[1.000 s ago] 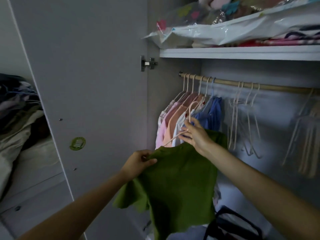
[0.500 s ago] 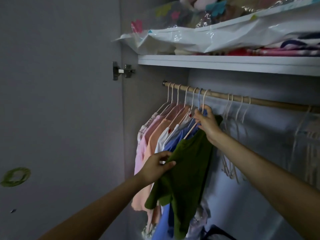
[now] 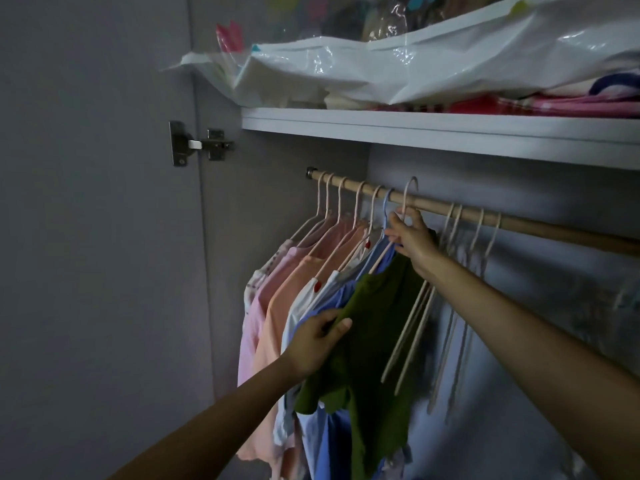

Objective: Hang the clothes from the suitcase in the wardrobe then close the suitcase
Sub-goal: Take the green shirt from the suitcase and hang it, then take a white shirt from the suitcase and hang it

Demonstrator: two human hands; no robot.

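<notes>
A green top point(image 3: 374, 358) hangs from a pale hanger whose hook point(image 3: 409, 192) rises just above the wooden rail point(image 3: 540, 221) of the wardrobe. My right hand point(image 3: 410, 237) grips the neck of that hanger right under the rail. My left hand point(image 3: 317, 339) pinches the green top's left shoulder. To the left hang pink, peach, white and blue garments point(image 3: 277, 306) on their own hangers. The suitcase is out of view.
Several bare hangers point(image 3: 460, 258) hang on the rail to the right of my right hand. A white shelf point(image 3: 450, 133) above carries plastic bags and folded fabric. The open wardrobe door point(image 3: 97, 237) with its hinge point(image 3: 199, 145) stands at the left.
The green top on its hanger went from chest height up to the rail, turning edge-on beside the blue garment. Both hands rose with it, and the view moved closer into the wardrobe.
</notes>
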